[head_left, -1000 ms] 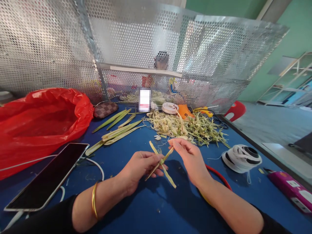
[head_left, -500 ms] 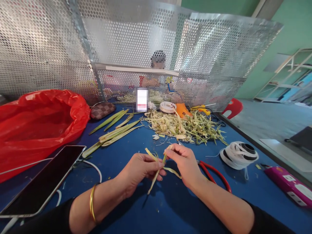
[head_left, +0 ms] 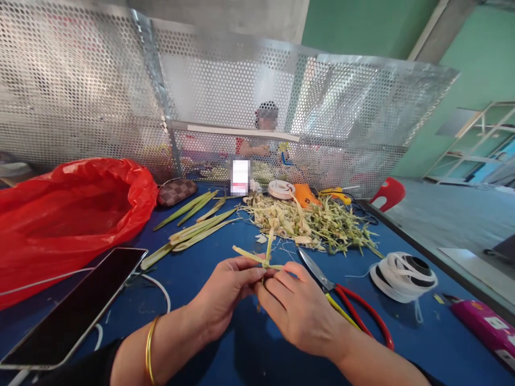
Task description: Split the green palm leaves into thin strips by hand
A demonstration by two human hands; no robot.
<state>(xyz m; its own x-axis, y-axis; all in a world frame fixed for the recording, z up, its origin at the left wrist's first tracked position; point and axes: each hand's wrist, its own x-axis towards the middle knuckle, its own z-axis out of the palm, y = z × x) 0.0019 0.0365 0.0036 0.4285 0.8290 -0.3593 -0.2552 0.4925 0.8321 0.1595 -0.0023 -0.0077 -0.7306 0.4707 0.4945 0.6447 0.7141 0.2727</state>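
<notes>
Several pale green leaf strips (head_left: 268,247) cross in a small knot between my two hands, with ends sticking up, left and right. My left hand (head_left: 229,284) pinches the strips just left of the knot; a gold bangle circles that wrist. On the right side my right hand (head_left: 292,300) has its fingers curled round the strips, close against the left fingertips. The lower ends of the strips are mostly hidden by the fingers. Scissors with red handles (head_left: 354,305) lie on the blue table beside my right hand, their blades showing.
A red plastic bag (head_left: 72,203) and a dark tablet (head_left: 76,305) are at left. Green stalks (head_left: 197,230) and a heap of leaf scraps (head_left: 314,220) lie ahead. White tape roll (head_left: 403,276) and purple bottle (head_left: 483,321) stand right. A person sits behind the perforated metal screen (head_left: 225,86).
My right hand has come down and closer to my left hand. The crossed strips now stand spread above the fingers. The view has tilted up slightly, and the scissors' blades are uncovered.
</notes>
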